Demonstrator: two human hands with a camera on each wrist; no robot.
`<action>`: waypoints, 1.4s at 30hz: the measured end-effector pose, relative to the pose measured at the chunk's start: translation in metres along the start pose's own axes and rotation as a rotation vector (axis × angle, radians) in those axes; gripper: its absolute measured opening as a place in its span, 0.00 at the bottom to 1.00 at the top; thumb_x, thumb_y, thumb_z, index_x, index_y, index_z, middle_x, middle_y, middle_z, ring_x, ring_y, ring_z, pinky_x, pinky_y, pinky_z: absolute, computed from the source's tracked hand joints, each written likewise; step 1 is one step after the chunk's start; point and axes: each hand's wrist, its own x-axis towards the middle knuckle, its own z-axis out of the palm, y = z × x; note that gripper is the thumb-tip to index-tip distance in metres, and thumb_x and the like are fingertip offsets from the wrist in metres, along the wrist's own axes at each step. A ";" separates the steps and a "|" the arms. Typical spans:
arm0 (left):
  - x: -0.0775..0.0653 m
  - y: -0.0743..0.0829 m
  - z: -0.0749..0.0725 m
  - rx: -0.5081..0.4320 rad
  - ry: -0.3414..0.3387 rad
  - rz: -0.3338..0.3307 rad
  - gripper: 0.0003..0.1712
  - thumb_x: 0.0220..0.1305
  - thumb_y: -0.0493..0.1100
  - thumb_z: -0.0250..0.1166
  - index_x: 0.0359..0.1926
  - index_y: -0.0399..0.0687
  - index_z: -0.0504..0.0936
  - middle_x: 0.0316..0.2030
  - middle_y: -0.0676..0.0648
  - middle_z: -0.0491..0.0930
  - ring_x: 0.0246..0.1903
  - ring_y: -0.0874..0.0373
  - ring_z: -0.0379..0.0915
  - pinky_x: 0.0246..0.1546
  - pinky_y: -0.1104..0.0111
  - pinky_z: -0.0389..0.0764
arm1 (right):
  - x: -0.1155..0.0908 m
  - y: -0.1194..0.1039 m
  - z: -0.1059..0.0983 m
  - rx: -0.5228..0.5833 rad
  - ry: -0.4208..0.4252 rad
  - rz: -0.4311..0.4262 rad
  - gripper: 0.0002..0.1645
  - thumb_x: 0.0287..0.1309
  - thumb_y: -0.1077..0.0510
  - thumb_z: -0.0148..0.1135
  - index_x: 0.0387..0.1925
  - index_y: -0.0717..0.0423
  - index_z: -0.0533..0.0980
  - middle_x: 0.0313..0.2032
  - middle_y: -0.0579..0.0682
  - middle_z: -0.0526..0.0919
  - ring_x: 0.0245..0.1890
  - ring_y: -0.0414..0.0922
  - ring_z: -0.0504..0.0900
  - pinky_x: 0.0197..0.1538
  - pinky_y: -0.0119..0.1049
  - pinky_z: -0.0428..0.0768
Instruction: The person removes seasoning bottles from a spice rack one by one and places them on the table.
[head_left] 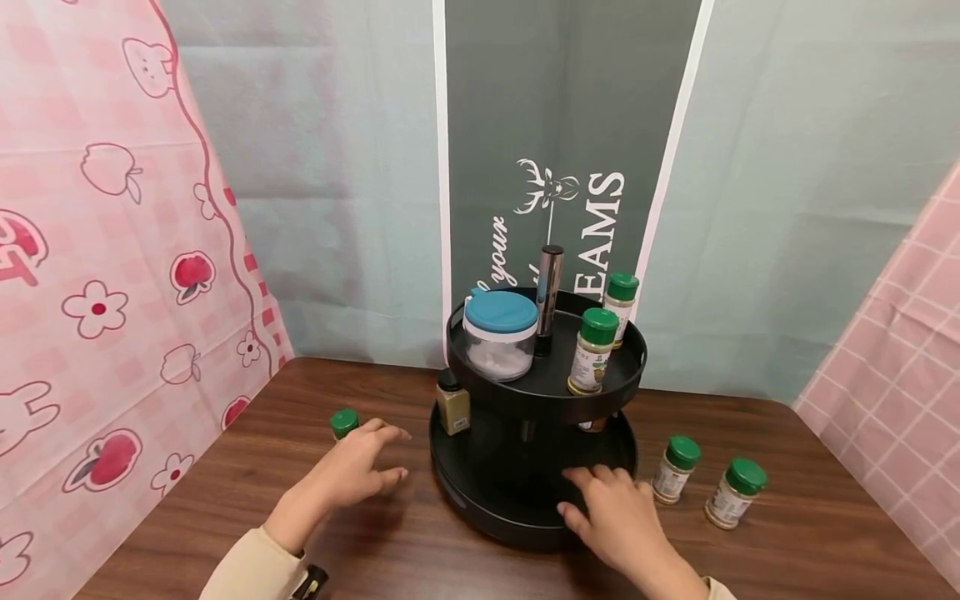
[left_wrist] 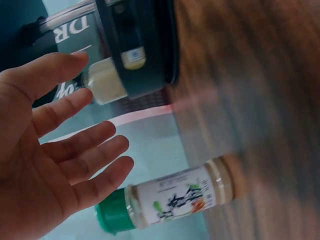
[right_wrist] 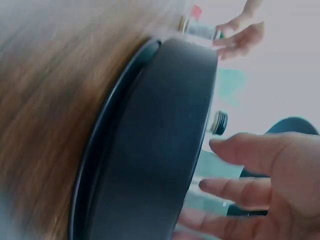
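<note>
- While facing the black two-tier rack (head_left: 536, 407) at the middle of the wooden table (head_left: 397, 558), holds out the left hand (head_left: 358, 467) and the right hand (head_left: 617, 510), both spread.
- Has the left hand just beside the rack but apart from it, thumb and fingers parted.
- Partly hides a green-capped jar (head_left: 345, 421) behind that hand, upright on the table.
- Has the right hand at the near right edge of the lower tier (head_left: 495, 475); cannot tell whether touching the rim.
- Has two seasoning jars (head_left: 673, 475) (head_left: 731, 498) upright on the table, right of that hand, near each other.
- Carries on the lower tier a black-capped bottle (head_left: 453, 408) at the left and a mostly hidden item (head_left: 592, 424) at the back right.
- Bears on the upper tier (head_left: 555, 375) a blue-lidded jar (head_left: 500, 343), a slim dark cylinder (head_left: 550, 292) and two green-topped shakers (head_left: 591, 362) (head_left: 622, 310).
</note>
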 end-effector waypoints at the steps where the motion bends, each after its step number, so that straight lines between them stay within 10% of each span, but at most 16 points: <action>1: 0.000 0.000 0.002 -0.005 -0.017 -0.001 0.22 0.50 0.43 0.67 0.47 0.41 0.77 0.43 0.42 0.75 0.43 0.50 0.71 0.41 0.53 0.76 | -0.001 -0.003 0.001 0.028 0.005 -0.036 0.20 0.46 0.45 0.65 0.42 0.48 0.78 0.35 0.49 0.79 0.33 0.50 0.75 0.32 0.55 0.71; 11: 0.001 -0.006 0.020 -0.025 -0.071 -0.015 0.23 0.49 0.42 0.66 0.47 0.37 0.76 0.42 0.40 0.76 0.42 0.48 0.72 0.41 0.52 0.75 | 0.000 -0.015 0.011 0.279 -0.136 -0.378 0.21 0.49 0.55 0.64 0.47 0.53 0.75 0.37 0.46 0.76 0.35 0.41 0.75 0.33 0.40 0.78; 19: 0.001 -0.007 0.027 -0.018 -0.091 -0.041 0.26 0.48 0.43 0.67 0.48 0.33 0.75 0.43 0.38 0.75 0.42 0.46 0.72 0.41 0.50 0.75 | 0.002 -0.016 0.021 0.229 -0.086 -0.516 0.20 0.42 0.72 0.60 0.38 0.50 0.77 0.32 0.42 0.76 0.31 0.39 0.75 0.26 0.32 0.76; 42: -0.005 0.012 0.026 0.045 -0.101 0.030 0.24 0.49 0.46 0.66 0.46 0.37 0.77 0.38 0.44 0.75 0.35 0.52 0.73 0.33 0.57 0.77 | -0.004 0.007 0.020 0.225 -0.060 -0.479 0.20 0.40 0.71 0.61 0.32 0.44 0.77 0.31 0.37 0.79 0.30 0.37 0.76 0.26 0.38 0.75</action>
